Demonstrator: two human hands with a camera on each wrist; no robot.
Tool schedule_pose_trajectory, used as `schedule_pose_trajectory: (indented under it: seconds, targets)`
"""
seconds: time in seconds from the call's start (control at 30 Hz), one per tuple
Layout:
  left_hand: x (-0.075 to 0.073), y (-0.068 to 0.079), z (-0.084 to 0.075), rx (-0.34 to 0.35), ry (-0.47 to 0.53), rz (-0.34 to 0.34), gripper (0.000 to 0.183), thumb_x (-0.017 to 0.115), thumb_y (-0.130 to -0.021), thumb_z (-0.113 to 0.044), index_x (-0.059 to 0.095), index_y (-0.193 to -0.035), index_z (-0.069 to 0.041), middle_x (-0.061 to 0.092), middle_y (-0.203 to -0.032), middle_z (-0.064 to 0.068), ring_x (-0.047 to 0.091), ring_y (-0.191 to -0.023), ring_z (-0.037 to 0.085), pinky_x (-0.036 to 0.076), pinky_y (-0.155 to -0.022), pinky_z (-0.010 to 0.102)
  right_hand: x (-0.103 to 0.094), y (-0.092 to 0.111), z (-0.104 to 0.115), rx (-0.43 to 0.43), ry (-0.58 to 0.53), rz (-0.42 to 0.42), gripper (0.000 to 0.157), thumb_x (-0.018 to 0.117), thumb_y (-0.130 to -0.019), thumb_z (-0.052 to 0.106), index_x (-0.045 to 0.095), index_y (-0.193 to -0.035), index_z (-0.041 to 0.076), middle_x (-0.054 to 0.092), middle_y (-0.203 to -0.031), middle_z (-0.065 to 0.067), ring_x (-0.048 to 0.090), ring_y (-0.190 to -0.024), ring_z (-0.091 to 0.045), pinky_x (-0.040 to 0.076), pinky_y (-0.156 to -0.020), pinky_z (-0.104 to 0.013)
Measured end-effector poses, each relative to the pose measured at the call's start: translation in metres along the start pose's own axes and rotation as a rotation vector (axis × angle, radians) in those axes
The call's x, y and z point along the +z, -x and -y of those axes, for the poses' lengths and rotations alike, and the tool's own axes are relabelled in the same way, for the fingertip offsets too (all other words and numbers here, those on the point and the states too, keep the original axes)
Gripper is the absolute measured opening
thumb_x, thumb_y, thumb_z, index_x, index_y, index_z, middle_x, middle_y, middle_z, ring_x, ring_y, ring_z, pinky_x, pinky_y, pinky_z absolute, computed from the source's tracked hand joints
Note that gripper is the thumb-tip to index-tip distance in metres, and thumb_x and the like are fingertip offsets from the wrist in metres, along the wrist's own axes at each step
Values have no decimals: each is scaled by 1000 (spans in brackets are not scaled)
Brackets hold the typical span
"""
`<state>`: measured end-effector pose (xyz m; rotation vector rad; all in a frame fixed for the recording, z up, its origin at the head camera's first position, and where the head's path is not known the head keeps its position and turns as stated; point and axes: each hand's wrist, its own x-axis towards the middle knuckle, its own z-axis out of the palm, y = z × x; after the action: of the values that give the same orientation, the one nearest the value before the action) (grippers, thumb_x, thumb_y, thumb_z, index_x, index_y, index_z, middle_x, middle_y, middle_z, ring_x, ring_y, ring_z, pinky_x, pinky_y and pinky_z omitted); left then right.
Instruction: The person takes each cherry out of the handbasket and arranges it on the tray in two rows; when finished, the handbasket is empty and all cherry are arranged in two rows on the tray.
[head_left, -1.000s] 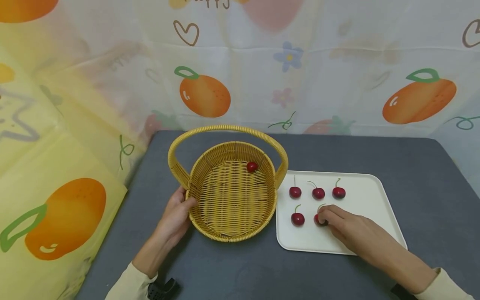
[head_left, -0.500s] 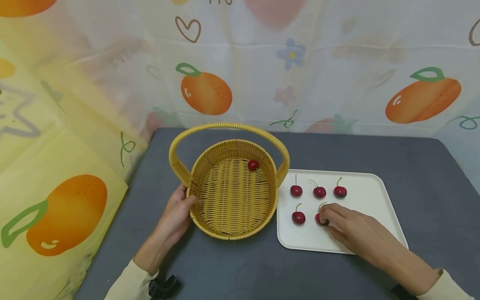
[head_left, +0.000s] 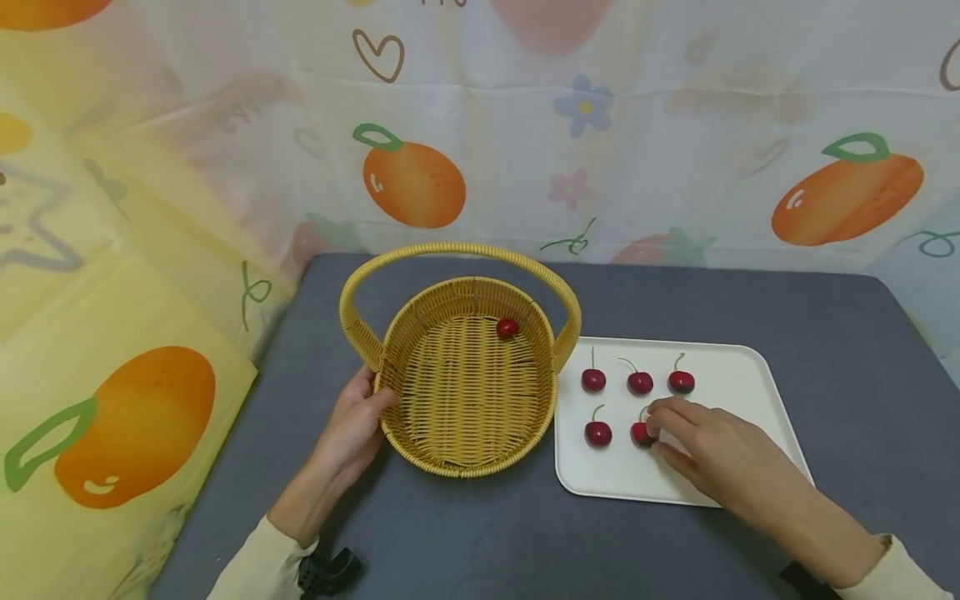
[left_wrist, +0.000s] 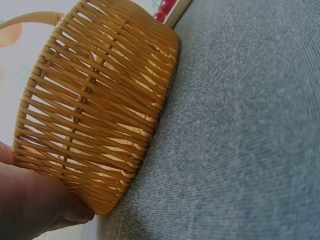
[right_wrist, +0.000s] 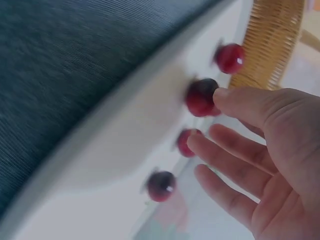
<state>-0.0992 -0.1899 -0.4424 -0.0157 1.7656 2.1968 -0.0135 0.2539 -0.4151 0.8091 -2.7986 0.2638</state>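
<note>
My left hand [head_left: 360, 421] holds the left side of a round yellow wicker basket [head_left: 468, 400], thumb over the rim; the left wrist view shows the basket's woven wall [left_wrist: 95, 105] close up. One cherry [head_left: 507, 328] lies inside, toward the back right. On a white tray [head_left: 735, 408] sit several cherries with stems: a back row of three and a front row of two. My right hand [head_left: 720, 450] is beside the front right cherry [head_left: 640, 434], thumb and index finger parted. In the right wrist view the thumb tip overlaps a dark red cherry [right_wrist: 201, 97]; whether they touch, I cannot tell.
A grey cloth-covered table [head_left: 510, 542] carries the basket and, just to its right, the tray. Behind hangs a fruit-printed curtain [head_left: 495, 142], and a yellow printed sheet [head_left: 127, 317] borders the left side. The basket's arched handle [head_left: 461, 249] stands up.
My right hand has drawn slightly right from the front right cherry, its fingers spreading, and the cherry stays on the tray. The left hand keeps its hold. The head view shifts a little.
</note>
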Motion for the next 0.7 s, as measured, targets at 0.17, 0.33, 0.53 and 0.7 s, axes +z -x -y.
schedule_pose_trajectory:
  seconds: [0.17, 0.33, 0.53, 0.7]
  targets:
    - [1, 0, -2, -1, 0, 0, 73, 42, -98, 10, 22, -166, -10, 37, -158, 22, 42, -139, 36, 50, -103, 37, -12, -7, 7, 17, -32, 12, 35, 92, -79, 18, 70, -104, 27, 65, -100, 16, 62, -80, -6, 59, -73, -37]
    - [1, 2, -2, 5, 4, 4, 76, 42, -98, 11, 20, -167, -11, 35, -161, 20, 39, -143, 36, 47, -107, 38, -20, -19, 22, -20, -87, -16, 28, 87, -84, 20, 68, -102, 30, 58, -91, 23, 55, -77, 0, 54, -71, -30]
    - [0, 1, -2, 10, 5, 3, 77, 41, -97, 11, 19, -167, -11, 35, -161, 21, 39, -142, 36, 47, -108, 38, -35, -55, 58, -87, -122, 1, 17, 81, -91, 26, 70, -104, 27, 61, -92, 20, 55, -78, 1, 54, -70, -28]
    - [1, -1, -1, 13, 27, 19, 77, 40, -96, 13, 19, -167, -10, 34, -163, 20, 36, -145, 35, 44, -111, 40, -48, -98, 92, -162, -144, -1, 15, 74, -99, 30, 71, -110, 22, 65, -96, 13, 56, -77, -3, 52, -67, -26]
